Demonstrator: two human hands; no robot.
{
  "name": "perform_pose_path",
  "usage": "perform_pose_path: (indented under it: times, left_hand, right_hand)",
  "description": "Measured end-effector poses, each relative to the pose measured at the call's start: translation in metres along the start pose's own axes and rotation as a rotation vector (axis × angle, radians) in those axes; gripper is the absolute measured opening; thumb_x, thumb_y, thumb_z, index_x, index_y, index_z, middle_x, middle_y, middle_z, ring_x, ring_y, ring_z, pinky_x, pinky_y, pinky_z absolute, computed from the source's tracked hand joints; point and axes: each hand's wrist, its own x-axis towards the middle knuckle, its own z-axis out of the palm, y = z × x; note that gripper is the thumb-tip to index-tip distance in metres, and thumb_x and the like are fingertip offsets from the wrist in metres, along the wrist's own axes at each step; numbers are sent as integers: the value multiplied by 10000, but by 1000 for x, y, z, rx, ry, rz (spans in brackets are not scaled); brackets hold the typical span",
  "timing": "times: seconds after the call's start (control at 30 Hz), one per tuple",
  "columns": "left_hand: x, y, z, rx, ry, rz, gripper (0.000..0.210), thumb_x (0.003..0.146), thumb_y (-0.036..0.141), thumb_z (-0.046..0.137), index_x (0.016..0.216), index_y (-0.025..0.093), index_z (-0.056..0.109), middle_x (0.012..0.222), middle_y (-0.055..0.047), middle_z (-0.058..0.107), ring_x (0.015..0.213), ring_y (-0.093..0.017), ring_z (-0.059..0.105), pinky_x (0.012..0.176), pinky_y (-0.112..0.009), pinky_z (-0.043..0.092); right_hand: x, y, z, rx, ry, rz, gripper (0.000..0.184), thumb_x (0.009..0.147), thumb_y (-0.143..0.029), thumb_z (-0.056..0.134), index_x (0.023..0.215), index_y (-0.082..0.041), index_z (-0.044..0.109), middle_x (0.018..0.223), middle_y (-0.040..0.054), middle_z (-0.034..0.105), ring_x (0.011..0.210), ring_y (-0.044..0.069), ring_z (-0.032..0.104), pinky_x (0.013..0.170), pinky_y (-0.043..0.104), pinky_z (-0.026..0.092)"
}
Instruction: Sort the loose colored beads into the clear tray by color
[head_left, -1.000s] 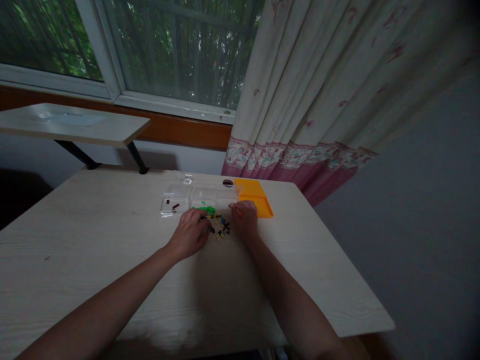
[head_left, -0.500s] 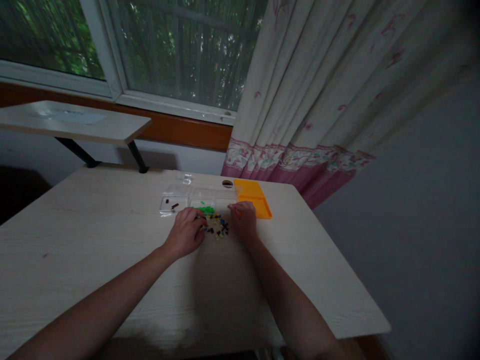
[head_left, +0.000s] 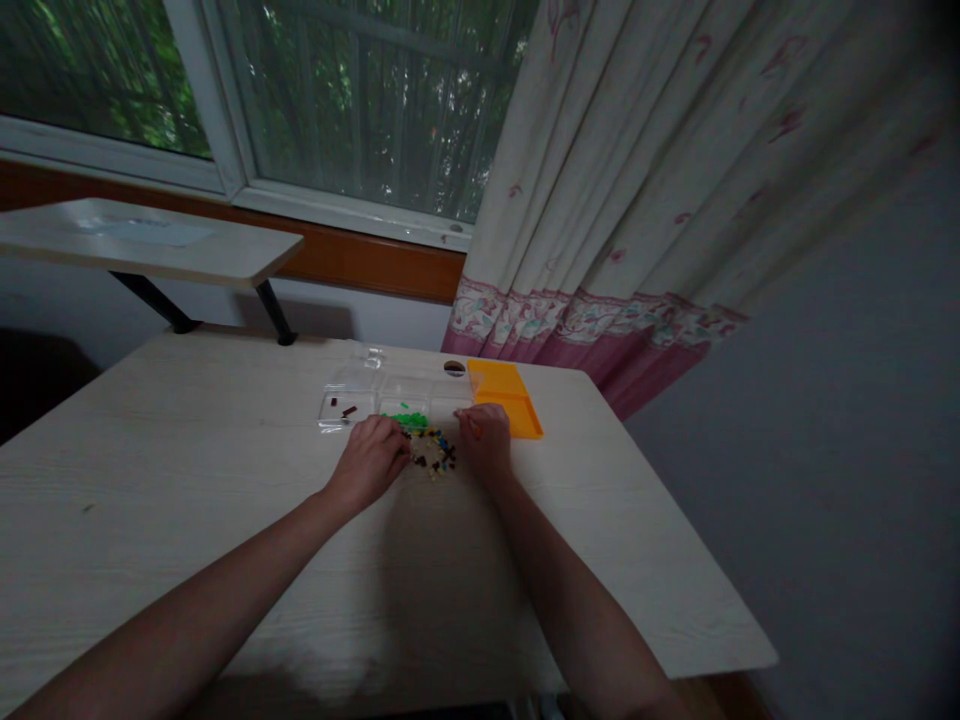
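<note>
My left hand (head_left: 370, 453) is at the left edge of a loose pile of small building bricks (head_left: 433, 452) in black, blue, yellow and white. Its fingertips are pressed together, and anything between them is too small to make out. On the other side of the pile, my right hand (head_left: 487, 440) is curled with thumb and finger pinched near the front right of a clear compartment tray (head_left: 346, 388). What it pinches is hidden. Green bricks (head_left: 409, 420) gather in the tray's middle front compartment, and a few brown bricks (head_left: 349, 411) lie in the left one.
An orange plastic tray (head_left: 499, 380) lies right of the clear one, beside a round cable hole (head_left: 454, 368) in the wooden table (head_left: 300, 600). A raised shelf (head_left: 150, 240) on black legs stands at the back left. Behind are a window and a curtain (head_left: 585, 200).
My left fingers have drawn closer together and pulled slightly back to the left at the pile's edge. My right hand stays almost in place.
</note>
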Motion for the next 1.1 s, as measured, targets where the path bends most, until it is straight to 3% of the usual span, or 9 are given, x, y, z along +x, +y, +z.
perform_pose_path:
  times: [0.2,0.33,0.43,0.57,0.83,1.1]
  left_hand:
    - [1,0,2,-46,30,2,115,901,255,547,874,194,641,1005,-77,582,995,-246,476,876,-414,404]
    - [2,-4,2,-114,105,-27,158,930,281,509,884,194,632,985,-72,580,996,-238,482,901,-410,401]
    - [3,-7,2,-170,156,-58,201,955,309,474,883,190,619,969,-69,572,984,-227,491,907,-405,394]
    - [3,-8,1,-226,170,-69,213,965,315,456,886,189,609,978,-68,573,969,-218,498,893,-395,394]
    - [4,-5,-1,-257,161,-41,210,956,322,475,871,190,614,972,-64,577,982,-214,506,901,-386,400]
    - [3,-7,2,-258,132,-38,191,945,292,478,886,191,629,991,-73,583,982,-223,508,891,-399,419]
  right_hand:
    - [-1,-7,-2,-28,-23,-57,234,934,-295,534,865,-196,735,858,55,696,868,195,561,849,345,387]
    - [-4,-17,-3,7,-50,-204,213,926,-291,547,850,-207,728,849,54,681,896,195,565,898,361,397]
    - [-9,-26,-3,49,-116,-333,172,909,-292,575,956,-227,728,901,49,683,956,196,565,940,367,396]
    - [-15,-37,-2,54,-191,-435,254,886,-308,614,1122,-257,691,974,47,687,999,199,556,929,372,410]
    - [-17,-36,2,60,-151,-450,186,909,-294,597,1047,-246,712,962,48,702,984,201,558,913,369,425]
    - [-17,-43,0,66,-211,-434,175,926,-319,574,970,-252,729,931,37,719,976,196,577,930,366,419]
